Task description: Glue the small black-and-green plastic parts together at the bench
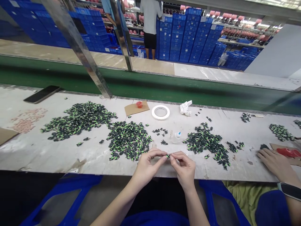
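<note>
On worn white table (35, 150), green-black piles (129, 139)

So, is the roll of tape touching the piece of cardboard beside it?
Apart. The head view shows bare table between the tape roll and the cardboard.

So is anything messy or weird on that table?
Nothing looks broken. The small black-and-green plastic pieces lie in loose heaps with strays scattered over the white worktable. A black phone lies near its far edge. Both hands, left and right, pinch one tiny piece.
</note>
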{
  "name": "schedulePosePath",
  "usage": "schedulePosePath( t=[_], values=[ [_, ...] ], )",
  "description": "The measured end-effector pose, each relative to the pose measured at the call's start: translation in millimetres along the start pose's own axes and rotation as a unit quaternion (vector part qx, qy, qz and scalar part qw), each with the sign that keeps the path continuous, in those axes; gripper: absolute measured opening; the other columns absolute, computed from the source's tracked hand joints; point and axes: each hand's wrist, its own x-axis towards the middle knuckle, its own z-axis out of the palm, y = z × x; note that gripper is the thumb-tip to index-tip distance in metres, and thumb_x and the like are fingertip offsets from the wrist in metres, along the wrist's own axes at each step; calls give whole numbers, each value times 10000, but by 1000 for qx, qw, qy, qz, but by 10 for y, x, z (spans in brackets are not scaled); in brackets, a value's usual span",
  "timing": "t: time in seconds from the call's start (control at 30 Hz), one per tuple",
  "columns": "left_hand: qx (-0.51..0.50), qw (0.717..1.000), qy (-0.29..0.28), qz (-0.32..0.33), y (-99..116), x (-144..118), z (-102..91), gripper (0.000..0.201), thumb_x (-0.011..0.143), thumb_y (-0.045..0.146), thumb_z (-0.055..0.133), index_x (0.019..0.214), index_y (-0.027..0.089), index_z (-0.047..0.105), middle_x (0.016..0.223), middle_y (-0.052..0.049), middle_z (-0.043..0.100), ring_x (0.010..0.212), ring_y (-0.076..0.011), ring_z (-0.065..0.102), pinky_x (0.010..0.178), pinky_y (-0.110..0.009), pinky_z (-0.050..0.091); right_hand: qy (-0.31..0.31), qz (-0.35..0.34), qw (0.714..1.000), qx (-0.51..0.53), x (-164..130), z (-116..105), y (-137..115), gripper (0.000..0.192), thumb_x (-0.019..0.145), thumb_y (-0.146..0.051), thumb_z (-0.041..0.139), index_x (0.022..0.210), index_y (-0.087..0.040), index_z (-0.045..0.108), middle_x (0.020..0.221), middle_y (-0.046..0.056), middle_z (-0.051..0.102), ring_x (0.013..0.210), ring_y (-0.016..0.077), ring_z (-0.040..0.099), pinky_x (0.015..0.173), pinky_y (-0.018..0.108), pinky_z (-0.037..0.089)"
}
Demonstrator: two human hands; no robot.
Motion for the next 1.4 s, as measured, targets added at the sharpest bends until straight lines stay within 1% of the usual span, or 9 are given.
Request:
schedulePosePath(
  t=[0.33,0.57,0.7,0.87,1.03,1.17,1.23,1.3,1.4],
  values=[
    [-30,1000,10,-3,185,-55,-40,79,703,210,705,757,186,758,760,-52,712,765,-181,668,751,-281,557,-57,-136,986,-79,8,-55,-193,99,788,-135,654,751,-218,693,728,46,712,669,186,673,609,322,560],
    [-4,1000,-27,2,314,-58,-101,84,709,201,693,762,209,757,780,-49,683,792,-182,647,764,-288,540,-111,-127,980,-102,39,-155,-304,478,776,-95,633,1225,-241,560,808,16,725,684,146,679,658,278,583],
    [5,999,-37,6,367,-40,-136,98,700,204,692,765,219,763,780,-51,678,800,-191,637,770,-303,531,-143,-104,979,-102,75,-179,-325,449,772,-128,640,1202,-228,560,762,12,710,662,144,664,650,281,580],
    [8,999,-40,-13,358,-70,-146,86,700,209,684,742,221,758,773,-48,686,800,-193,645,756,-297,531,-130,-63,988,-60,52,-133,-263,386,737,-124,639,1102,-236,579,691,-17,656,631,128,627,631,260,560],
    [17,1000,0,-23,227,-145,-71,70,709,238,687,730,198,740,769,-55,697,764,-195,656,722,-292,534,-124,-33,990,-59,8,-104,-210,343,727,-145,635,1060,-222,607,660,-19,637,619,132,627,628,254,554],
    [55,998,-17,-27,80,-212,61,130,768,281,664,847,211,739,849,-63,716,827,-212,663,793,-338,506,-145,-35,981,-122,27,-244,-167,289,747,-139,618,1020,-224,658,729,3,683,658,147,663,668,271,558],
    [110,993,-32,-25,7,-225,100,255,788,285,659,1036,247,701,950,-59,724,923,-236,651,868,-394,462,-124,-35,977,-170,75,-381,-135,224,766,-171,614,973,-220,683,767,22,692,677,159,663,678,291,562],
    [183,983,-22,-14,-71,-196,82,325,814,277,640,1139,274,647,1037,-58,716,1019,-262,614,908,-443,410,-59,-31,972,-225,150,-534,-104,180,790,-227,611,951,-213,690,781,39,688,687,174,654,680,317,562],
    [282,959,28,20,-188,-49,-53,205,869,245,564,1037,269,678,1077,-70,708,1089,-296,550,897,-475,362,71,-19,952,-297,275,-708,-73,248,815,-342,613,1011,-203,676,860,74,683,734,202,640,692,362,555]
  ],
)
